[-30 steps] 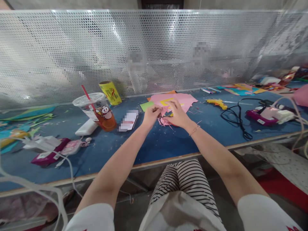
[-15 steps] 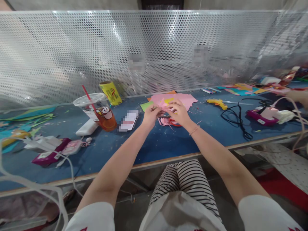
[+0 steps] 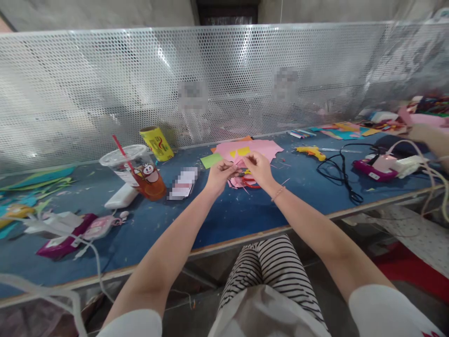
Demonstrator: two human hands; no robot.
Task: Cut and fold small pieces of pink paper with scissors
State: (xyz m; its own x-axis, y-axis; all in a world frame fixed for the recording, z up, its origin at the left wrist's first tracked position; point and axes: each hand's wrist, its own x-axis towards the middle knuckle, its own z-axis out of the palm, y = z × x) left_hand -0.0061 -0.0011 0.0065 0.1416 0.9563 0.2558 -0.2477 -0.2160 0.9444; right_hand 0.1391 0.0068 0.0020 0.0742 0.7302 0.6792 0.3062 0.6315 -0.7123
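Through the head camera, with twelve o'clock pointing away from the wearer and the hands as my centre, I see the left hand (image 3: pixel 220 175) and right hand (image 3: pixel 259 167) almost meeting above the tabletop (image 3: pixel 231 220). Each pinches a small pink piece (image 3: pixel 239 162) between thumb and fingertips; its exact folds are too small for me to make out. Just under it at six o'clock, I have pink scraps (image 3: pixel 236 182) and a red handle (image 3: pixel 253 185) lying together. At twelve to one o'clock lies the pink sheet (image 3: pixel 271 146), bearing a yellow paper (image 3: pixel 242 151); a green paper (image 3: pixel 209 161) sits near nine. Farther out towards nine, I find the phone (image 3: pixel 184 183), then the cup (image 3: pixel 154 181) with its red straw (image 3: pixel 121 149). At three o'clock the yellow glue gun (image 3: pixel 310 152) rests near a black cable (image 3: pixel 342 173), and pens (image 3: pixel 300 134) lie at two.
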